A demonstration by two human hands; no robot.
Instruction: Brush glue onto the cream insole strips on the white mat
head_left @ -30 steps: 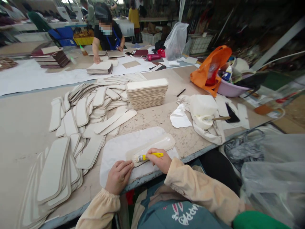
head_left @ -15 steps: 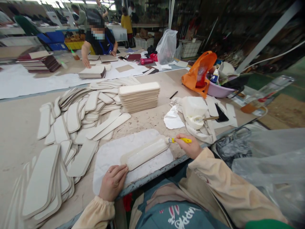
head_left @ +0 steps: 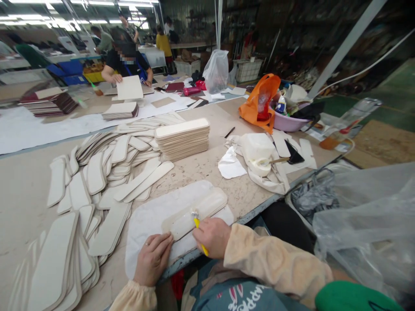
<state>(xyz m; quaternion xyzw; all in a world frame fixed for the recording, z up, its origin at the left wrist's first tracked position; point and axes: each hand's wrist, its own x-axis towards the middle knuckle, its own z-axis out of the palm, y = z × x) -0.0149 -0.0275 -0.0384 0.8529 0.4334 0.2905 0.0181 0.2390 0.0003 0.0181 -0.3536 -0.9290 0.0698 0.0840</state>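
Observation:
A small stack of long, round-cornered cream panels (head_left: 212, 201) lies on a white sheet (head_left: 142, 229) at the table's near edge. My right hand (head_left: 212, 235) is closed round the yellow handle of a brush (head_left: 196, 221). Its bristles rest on the top panel, near the middle, where the surface looks wet. With fingers together, my left hand (head_left: 155, 255) grips the panels' near left corner; the thumb is mostly hidden.
Loose cream panels (head_left: 110, 229) spread over the left side, beside a neat panel stack (head_left: 183, 140). To the right stand a white tub (head_left: 259, 149) with a stick, an orange bag (head_left: 261, 101) and a purple basin (head_left: 288, 122). Across the table a co-worker (head_left: 126, 65) handles a pale board.
My right hand has drawn the brush from the panel's far right end leftward to its middle. My left hand stays at the corner. The co-worker has lifted a board.

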